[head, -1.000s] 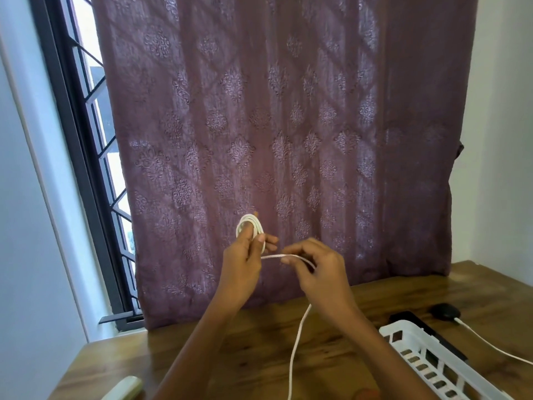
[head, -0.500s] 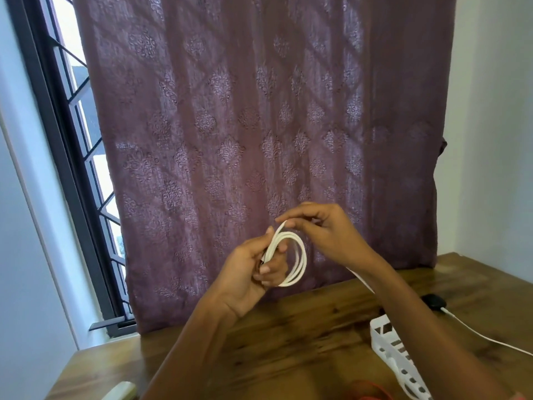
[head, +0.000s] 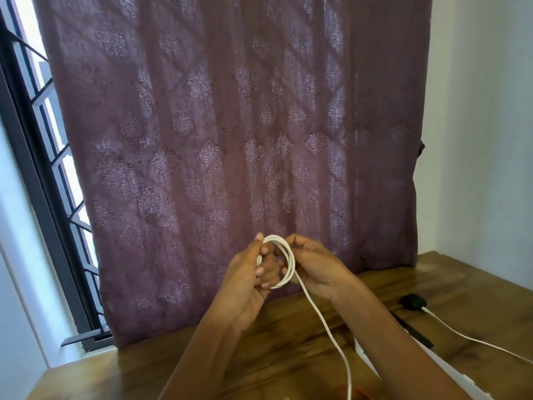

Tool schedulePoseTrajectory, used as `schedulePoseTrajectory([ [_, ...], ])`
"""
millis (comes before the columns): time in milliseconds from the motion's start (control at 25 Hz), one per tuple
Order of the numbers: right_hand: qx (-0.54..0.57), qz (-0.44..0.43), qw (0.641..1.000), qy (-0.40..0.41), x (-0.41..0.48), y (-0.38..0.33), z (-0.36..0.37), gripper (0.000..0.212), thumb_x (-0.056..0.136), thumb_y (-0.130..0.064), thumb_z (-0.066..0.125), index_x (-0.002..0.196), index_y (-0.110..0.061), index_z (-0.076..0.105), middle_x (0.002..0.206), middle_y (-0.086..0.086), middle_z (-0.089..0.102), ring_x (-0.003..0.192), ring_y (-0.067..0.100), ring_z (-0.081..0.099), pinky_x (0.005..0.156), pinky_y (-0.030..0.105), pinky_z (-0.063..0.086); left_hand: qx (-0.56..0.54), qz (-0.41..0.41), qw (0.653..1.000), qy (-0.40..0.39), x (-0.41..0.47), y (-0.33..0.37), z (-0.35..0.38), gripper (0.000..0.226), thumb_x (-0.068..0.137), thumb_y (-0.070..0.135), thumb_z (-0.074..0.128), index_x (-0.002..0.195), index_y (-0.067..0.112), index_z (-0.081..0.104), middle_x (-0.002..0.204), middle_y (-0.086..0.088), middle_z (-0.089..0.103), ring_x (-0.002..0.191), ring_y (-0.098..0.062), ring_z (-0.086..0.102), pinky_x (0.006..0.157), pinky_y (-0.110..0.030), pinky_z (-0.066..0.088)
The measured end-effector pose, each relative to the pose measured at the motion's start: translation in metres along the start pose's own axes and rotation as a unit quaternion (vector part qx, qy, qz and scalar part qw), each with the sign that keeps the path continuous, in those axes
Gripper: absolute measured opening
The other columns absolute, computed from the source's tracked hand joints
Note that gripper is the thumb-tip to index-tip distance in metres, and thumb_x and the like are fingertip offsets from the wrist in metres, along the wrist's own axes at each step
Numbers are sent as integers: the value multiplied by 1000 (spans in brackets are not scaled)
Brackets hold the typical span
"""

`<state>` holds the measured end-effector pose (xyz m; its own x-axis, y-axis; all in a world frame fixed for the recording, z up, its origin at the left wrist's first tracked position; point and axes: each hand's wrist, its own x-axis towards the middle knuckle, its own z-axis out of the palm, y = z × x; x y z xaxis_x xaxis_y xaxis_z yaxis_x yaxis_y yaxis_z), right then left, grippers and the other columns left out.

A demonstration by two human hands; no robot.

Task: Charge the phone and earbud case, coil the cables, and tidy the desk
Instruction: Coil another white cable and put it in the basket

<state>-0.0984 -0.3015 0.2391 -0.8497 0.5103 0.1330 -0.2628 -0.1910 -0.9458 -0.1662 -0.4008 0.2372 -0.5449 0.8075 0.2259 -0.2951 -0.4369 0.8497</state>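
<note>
Behind everything, from ten to two o'clock, a plum patterned curtain; below it, from four to eight o'clock, a wooden tabletop. At centre, raised above the tabletop, left hand curled round a white cable coil, fingers threaded through the loops, thumb lying along the top; right hand at three o'clock of the coil, pinching its outer turn. Loose tail trailing down toward six o'clock. Probably light, limp and slightly springy, apt to unwind if released; best pinched across all the turns together, tail fed through fingertips. At four o'clock, a small black plug with a second white lead, lying on the tabletop.
</note>
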Motion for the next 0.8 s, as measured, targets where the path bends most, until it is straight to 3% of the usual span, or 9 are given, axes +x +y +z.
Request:
schedulePoseTrajectory([
  [160, -55, -7, 998, -29, 3, 15, -4, 17, 88, -1, 54, 90, -10, 68, 74, 2, 68, 63, 9, 62, 58, 21, 51, -87, 3, 996, 4, 15, 2, -1, 39, 99, 28, 27, 65, 12, 39, 34, 9, 28, 26, -1, 24, 32, -12, 22],
  [320, -3, 40, 999, -11, 4, 7, -8, 34, 91, -17, 35, 83, -12, 68, 83, 2, 69, 77, 15, 60, 68, 30, 47, -53, 12, 998, 16, 23, 4, 0, 40, 99, 29, 26, 65, 12, 39, 35, 8, 28, 27, -1, 22, 32, -12, 21],
  [400, -70, 12, 997, 14, 5, 2, -11, 28, 90, -28, 48, 84, -12, 70, 82, 2, 69, 76, 14, 59, 64, 25, 44, -34, 20, 999, 25, 25, 2, 1, 41, 99, 28, 26, 65, 11, 39, 35, 8, 28, 27, -1, 22, 32, -12, 22],
  [480, -121, -30, 992, 19, 4, 1, -13, 15, 84, -18, 62, 84, -7, 72, 76, 5, 67, 73, 14, 56, 60, 20, 42, -8, 29, 999, 35, 28, 0, 3, 40, 99, 27, 27, 65, 10, 39, 35, 7, 29, 28, -1, 23, 32, -13, 24],
  [600, -94, -50, 994, 25, 3, -1, -18, 7, 83, -5, 63, 86, -6, 69, 71, 4, 66, 66, 10, 55, 57, 16, 43, 43, 28, 996, 68, 30, 0, 4, 40, 99, 27, 30, 65, 10, 40, 36, 6, 31, 28, -2, 25, 32, -14, 28],
  [800, -25, -44, 998, 40, 7, 1, -18, 23, 83, 6, 59, 94, -13, 53, 74, 5, 65, 67, 13, 60, 67, 23, 47, 112, 16, 986, 120, 30, -2, 4, 40, 97, 31, 35, 65, 10, 45, 38, 4, 39, 31, -5, 35, 38, -16, 38],
])
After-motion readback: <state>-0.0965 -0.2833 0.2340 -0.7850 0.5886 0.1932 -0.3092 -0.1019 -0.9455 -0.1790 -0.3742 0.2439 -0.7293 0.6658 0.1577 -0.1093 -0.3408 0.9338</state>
